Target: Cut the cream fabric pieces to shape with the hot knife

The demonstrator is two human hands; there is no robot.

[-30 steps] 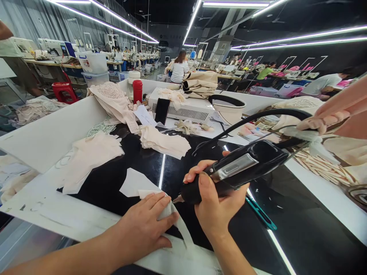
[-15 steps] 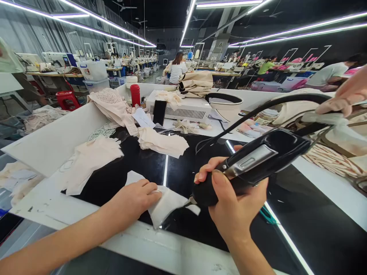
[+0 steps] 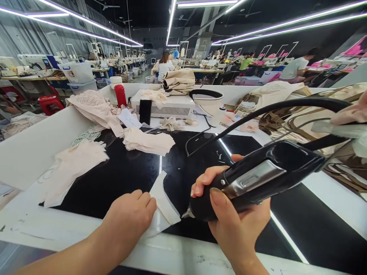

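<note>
My right hand (image 3: 232, 206) is wrapped around a black handheld cutter (image 3: 255, 175) with a silver lever and a thick black cable (image 3: 286, 105). Its small metal tip (image 3: 187, 214) points left and sits just off the edge of a white fabric piece (image 3: 163, 196). The fabric lies partly on the black glossy board (image 3: 120, 172) and partly on the table's white front edge. My left hand (image 3: 133, 210) is closed on the fabric's left side, its fingers curled, with the fingertips hidden beneath the knuckles.
Stacked cream fabric pieces (image 3: 149, 141) and another pile (image 3: 74, 168) lie on the left. Behind stand a phone (image 3: 145, 112), a red bottle (image 3: 120, 95) and a vented white box (image 3: 166, 109). A pinkish hand-like shape (image 3: 352, 110) is beside the cable. Workers sit farther off.
My left hand has turned the fabric, and its upper corner now points up. The cutter tip has moved slightly left and down. My view has swung right, and the teal tool no longer shows.
</note>
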